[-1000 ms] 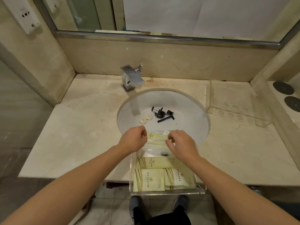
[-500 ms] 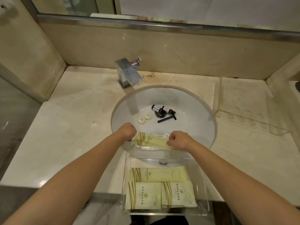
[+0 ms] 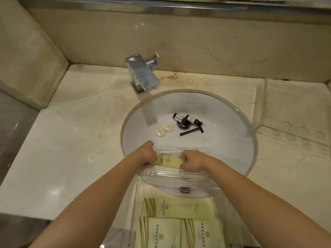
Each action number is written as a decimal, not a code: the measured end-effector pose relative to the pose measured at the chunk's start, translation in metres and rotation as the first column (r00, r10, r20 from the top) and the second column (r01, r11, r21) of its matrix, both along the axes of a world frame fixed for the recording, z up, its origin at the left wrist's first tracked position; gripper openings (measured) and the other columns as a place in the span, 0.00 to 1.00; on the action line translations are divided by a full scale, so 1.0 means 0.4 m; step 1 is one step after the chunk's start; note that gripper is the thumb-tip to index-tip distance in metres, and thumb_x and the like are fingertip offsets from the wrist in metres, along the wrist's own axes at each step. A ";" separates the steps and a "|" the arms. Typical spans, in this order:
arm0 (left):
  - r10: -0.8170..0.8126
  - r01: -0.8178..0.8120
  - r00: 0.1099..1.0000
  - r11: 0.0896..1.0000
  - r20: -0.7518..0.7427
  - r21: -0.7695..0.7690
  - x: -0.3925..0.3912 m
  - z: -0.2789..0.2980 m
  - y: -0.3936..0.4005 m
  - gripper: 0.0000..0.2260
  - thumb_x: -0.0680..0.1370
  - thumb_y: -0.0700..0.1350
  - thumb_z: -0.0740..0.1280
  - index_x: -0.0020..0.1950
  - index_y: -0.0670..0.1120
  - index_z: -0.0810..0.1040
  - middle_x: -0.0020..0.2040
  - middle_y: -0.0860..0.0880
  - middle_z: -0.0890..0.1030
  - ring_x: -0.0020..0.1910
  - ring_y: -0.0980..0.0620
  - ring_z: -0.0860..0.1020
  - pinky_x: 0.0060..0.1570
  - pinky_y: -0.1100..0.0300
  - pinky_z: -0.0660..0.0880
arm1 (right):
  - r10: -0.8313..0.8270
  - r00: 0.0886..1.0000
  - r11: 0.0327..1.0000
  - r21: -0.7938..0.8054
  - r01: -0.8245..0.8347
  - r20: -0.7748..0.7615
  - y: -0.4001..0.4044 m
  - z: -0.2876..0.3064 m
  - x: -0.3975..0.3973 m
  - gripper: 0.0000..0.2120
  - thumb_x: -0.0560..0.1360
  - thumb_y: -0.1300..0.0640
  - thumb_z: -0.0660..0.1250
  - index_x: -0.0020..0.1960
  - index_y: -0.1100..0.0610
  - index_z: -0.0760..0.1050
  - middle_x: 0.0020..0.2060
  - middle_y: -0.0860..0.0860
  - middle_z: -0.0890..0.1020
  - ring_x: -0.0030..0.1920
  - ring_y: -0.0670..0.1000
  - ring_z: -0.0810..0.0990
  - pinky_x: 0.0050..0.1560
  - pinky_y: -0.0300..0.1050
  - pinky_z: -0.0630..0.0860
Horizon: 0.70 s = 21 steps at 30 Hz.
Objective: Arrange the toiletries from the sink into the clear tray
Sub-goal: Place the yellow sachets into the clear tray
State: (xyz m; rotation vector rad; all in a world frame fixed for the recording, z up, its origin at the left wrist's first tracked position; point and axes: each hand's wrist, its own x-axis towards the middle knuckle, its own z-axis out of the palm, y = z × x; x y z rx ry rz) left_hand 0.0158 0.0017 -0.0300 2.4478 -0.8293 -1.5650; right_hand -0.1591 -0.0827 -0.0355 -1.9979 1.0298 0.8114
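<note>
A clear tray (image 3: 138, 197) lies over the sink's near rim, with three pale yellow packets (image 3: 177, 208) flat in its near part. At the tray's far end my left hand (image 3: 147, 154) and my right hand (image 3: 190, 162) each grip one end of a slim yellow packet (image 3: 168, 161) and hold it level. In the white sink bowl (image 3: 223, 140) lie two dark bottles (image 3: 193, 120) by the drain, a black razor (image 3: 191, 131) and two small cream soaps (image 3: 163, 129).
A chrome faucet (image 3: 141, 76) stands behind the sink. A second clear tray (image 3: 293, 111) sits on the marble counter (image 3: 71, 149) at the right. Walls close in at the left and back.
Both hands have lowered the slim packet toward the tray's far end. The camera has tilted down and moved closer, so the mirror is nearly out of view.
</note>
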 end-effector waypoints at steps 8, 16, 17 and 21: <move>-0.014 0.012 1.000 0.998 0.022 0.069 -0.019 -0.031 -0.017 0.07 0.74 0.39 0.68 0.45 0.41 0.70 0.46 0.41 0.77 0.44 0.44 0.76 0.52 0.54 0.79 | 0.062 0.998 0.998 0.015 -0.062 -0.016 -0.003 -0.024 0.005 0.24 0.74 0.52 0.66 0.68 0.55 0.69 0.63 0.53 0.74 0.60 0.55 0.75 0.59 0.47 0.73; -0.167 0.150 0.969 0.983 0.182 0.103 -0.037 -0.036 -0.016 0.22 0.73 0.38 0.67 0.65 0.40 0.64 0.59 0.40 0.75 0.58 0.42 0.76 0.54 0.53 0.76 | 0.064 0.994 0.996 0.068 -0.059 -0.084 0.005 -0.047 -0.001 0.24 0.74 0.56 0.67 0.68 0.57 0.69 0.65 0.53 0.74 0.63 0.55 0.74 0.62 0.48 0.73; -0.158 0.146 0.976 0.985 0.150 0.088 -0.035 -0.035 -0.014 0.21 0.73 0.37 0.66 0.64 0.41 0.65 0.59 0.40 0.74 0.58 0.42 0.76 0.55 0.51 0.77 | 0.056 0.994 0.996 0.081 -0.049 -0.093 0.006 -0.052 -0.004 0.23 0.74 0.56 0.68 0.67 0.57 0.70 0.64 0.53 0.75 0.62 0.55 0.75 0.62 0.48 0.73; -0.098 0.097 0.995 0.995 0.026 0.035 -0.026 -0.020 -0.017 0.19 0.74 0.32 0.62 0.64 0.42 0.67 0.59 0.39 0.73 0.55 0.40 0.77 0.51 0.48 0.80 | 0.070 0.990 0.993 0.105 -0.057 -0.120 0.009 -0.057 -0.005 0.18 0.73 0.55 0.68 0.60 0.61 0.76 0.59 0.55 0.79 0.54 0.55 0.78 0.57 0.48 0.75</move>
